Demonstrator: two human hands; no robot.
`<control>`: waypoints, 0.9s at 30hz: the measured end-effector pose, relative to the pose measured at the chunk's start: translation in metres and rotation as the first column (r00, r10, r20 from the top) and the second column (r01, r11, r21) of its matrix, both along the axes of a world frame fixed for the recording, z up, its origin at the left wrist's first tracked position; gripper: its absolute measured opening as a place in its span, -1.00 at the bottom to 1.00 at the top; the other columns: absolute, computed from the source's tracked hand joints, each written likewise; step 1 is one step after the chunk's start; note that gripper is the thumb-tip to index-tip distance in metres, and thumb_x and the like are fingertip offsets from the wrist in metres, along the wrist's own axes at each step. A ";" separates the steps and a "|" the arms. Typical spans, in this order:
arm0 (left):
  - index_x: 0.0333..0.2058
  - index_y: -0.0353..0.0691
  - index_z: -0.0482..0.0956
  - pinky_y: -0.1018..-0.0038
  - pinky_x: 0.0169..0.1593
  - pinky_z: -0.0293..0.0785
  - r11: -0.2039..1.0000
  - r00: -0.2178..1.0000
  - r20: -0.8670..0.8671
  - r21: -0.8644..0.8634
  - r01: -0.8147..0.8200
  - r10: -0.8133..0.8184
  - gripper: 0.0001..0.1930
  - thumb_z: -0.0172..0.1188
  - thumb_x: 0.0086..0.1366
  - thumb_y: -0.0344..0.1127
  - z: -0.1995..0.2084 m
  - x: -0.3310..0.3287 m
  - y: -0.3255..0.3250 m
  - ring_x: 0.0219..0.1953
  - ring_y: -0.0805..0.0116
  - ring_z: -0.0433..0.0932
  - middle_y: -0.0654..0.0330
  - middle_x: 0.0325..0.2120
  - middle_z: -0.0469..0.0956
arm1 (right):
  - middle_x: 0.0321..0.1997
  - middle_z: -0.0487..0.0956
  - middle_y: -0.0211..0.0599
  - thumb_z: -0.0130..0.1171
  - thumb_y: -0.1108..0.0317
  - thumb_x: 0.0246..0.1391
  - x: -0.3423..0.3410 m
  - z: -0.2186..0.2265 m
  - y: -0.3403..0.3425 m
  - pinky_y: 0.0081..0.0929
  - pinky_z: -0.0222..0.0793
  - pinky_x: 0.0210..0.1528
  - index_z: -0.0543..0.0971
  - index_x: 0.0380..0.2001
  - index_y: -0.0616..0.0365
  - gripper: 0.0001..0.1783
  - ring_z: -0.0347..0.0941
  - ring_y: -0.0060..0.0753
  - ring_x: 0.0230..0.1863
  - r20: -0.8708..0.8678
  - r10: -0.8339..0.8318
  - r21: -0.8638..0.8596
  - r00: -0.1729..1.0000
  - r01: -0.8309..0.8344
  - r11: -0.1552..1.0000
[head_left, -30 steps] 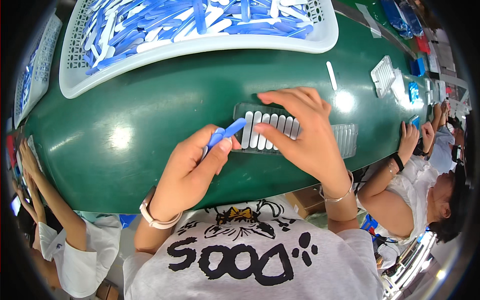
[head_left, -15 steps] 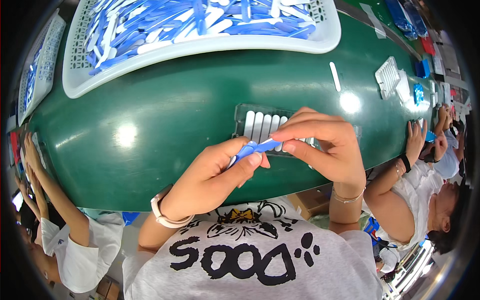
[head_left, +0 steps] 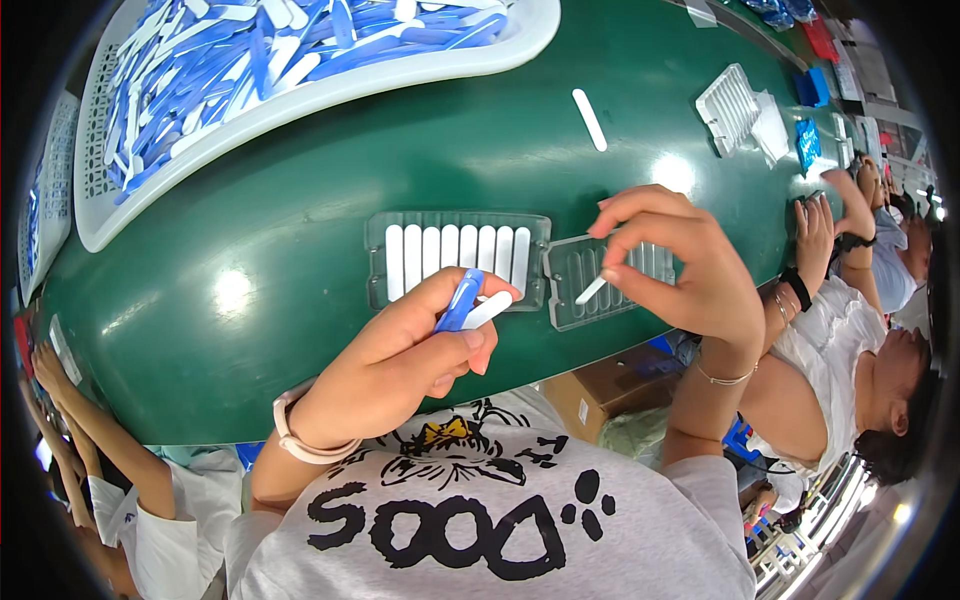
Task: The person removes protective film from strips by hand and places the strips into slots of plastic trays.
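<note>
Pinching a white stick (head_left: 591, 291) between thumb and fingers, the right hand (head_left: 690, 262) arches over the slotted clear tray (head_left: 562, 318). The left hand (head_left: 405, 345) curls around blue and white sticks (head_left: 460, 302) at the near edge of the filled tray (head_left: 541, 245).

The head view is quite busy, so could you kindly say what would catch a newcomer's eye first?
A large white basket heaped with blue and white sticks dominates the upper left. Near the middle, white sticks lie in a row in a clear tray. At its near edge, the left hand holds a blue stick and a white one.
</note>
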State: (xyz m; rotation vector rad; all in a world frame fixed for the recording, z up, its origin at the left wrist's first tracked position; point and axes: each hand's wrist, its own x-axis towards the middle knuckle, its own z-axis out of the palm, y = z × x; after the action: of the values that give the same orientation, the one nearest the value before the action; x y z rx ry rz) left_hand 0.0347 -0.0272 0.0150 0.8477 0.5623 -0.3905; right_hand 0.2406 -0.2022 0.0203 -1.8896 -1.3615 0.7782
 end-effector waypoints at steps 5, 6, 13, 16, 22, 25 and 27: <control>0.03 -0.29 0.30 0.67 -0.54 0.11 0.982 0.995 0.079 0.184 0.052 -0.068 -0.71 -0.11 0.37 -0.38 -0.004 0.003 -0.005 -0.62 0.63 0.16 0.19 -0.51 0.45 | -0.30 0.47 -0.32 0.22 0.43 -0.11 -0.002 -0.011 0.015 -0.34 0.28 -0.12 0.49 -0.49 0.19 -0.89 0.39 -0.17 -0.22 0.023 0.100 -0.111 0.995 -0.097 0.989; 0.02 -0.29 0.29 0.67 -0.54 0.12 0.985 0.994 0.088 0.168 0.045 -0.060 -0.73 -0.12 0.38 -0.38 -0.003 0.004 -0.006 -0.63 0.63 0.17 0.15 -0.50 0.47 | -0.30 0.47 -0.32 0.22 0.43 -0.11 -0.001 -0.011 0.016 -0.34 0.28 -0.12 0.49 -0.49 0.19 -0.89 0.39 -0.17 -0.22 0.019 0.106 -0.108 0.994 -0.103 0.989; 0.00 -0.29 0.26 0.71 -0.56 0.11 0.998 0.998 0.068 0.062 -0.022 0.018 -0.75 -0.14 0.40 -0.36 -0.004 0.002 -0.003 -0.68 0.64 0.18 0.09 -0.47 0.50 | -0.31 0.47 -0.33 0.25 0.41 -0.13 -0.009 -0.004 0.016 -0.37 0.22 -0.13 0.48 -0.41 0.12 -0.82 0.39 -0.29 -0.23 0.162 0.075 -0.169 0.984 -0.047 0.985; -0.03 -0.29 0.28 0.70 -0.56 0.13 1.000 0.998 0.066 0.018 0.021 -0.022 -0.76 -0.15 0.41 -0.33 0.000 0.005 -0.004 -0.67 0.64 0.19 0.08 -0.47 0.50 | -0.33 0.48 -0.33 0.28 0.38 -0.11 -0.013 -0.003 0.019 -0.42 0.22 -0.16 0.50 -0.39 0.13 -0.81 0.40 -0.33 -0.29 0.110 0.024 -0.113 0.994 -0.011 0.994; -0.11 -0.28 0.35 0.63 -0.32 0.30 0.981 0.956 0.234 0.115 0.153 -0.177 -0.82 -0.12 0.42 -0.33 -0.008 0.006 -0.009 -0.45 0.61 0.36 0.26 -0.47 0.50 | -0.46 0.53 -0.33 0.31 0.37 -0.10 -0.036 -0.002 0.041 -0.55 0.29 -0.43 0.55 -0.45 0.22 -0.82 0.38 -0.47 -0.47 -0.282 -0.039 0.145 0.959 0.082 0.986; -0.14 -0.30 0.38 0.65 -0.37 0.23 0.960 0.933 0.298 0.251 0.127 -0.201 -0.80 -0.11 0.42 -0.30 -0.016 0.005 -0.015 -0.49 0.64 0.30 0.28 -0.47 0.50 | -0.44 0.57 -0.34 0.29 0.39 -0.08 -0.037 -0.011 0.041 -0.59 0.25 -0.43 0.57 -0.43 0.21 -0.85 0.37 -0.53 -0.52 -0.426 0.014 0.048 0.905 0.007 0.999; -0.14 -0.30 0.39 0.72 -0.52 0.15 0.937 0.906 0.371 0.344 0.067 -0.201 -0.77 -0.12 0.42 -0.27 -0.017 0.005 -0.015 -0.61 0.68 0.20 0.26 -0.47 0.51 | -0.42 0.56 -0.36 0.25 0.46 -0.05 -0.033 -0.007 0.036 -0.63 0.22 -0.43 0.58 -0.42 0.22 -0.91 0.37 -0.59 -0.48 -0.469 -0.031 0.017 0.883 0.045 0.999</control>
State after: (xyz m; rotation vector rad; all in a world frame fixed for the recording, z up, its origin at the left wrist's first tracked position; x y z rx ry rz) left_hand 0.0400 -0.0423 -0.0016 1.2553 0.1817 -0.2398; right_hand 0.2072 -0.1661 0.0136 -1.5610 -1.0182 1.1054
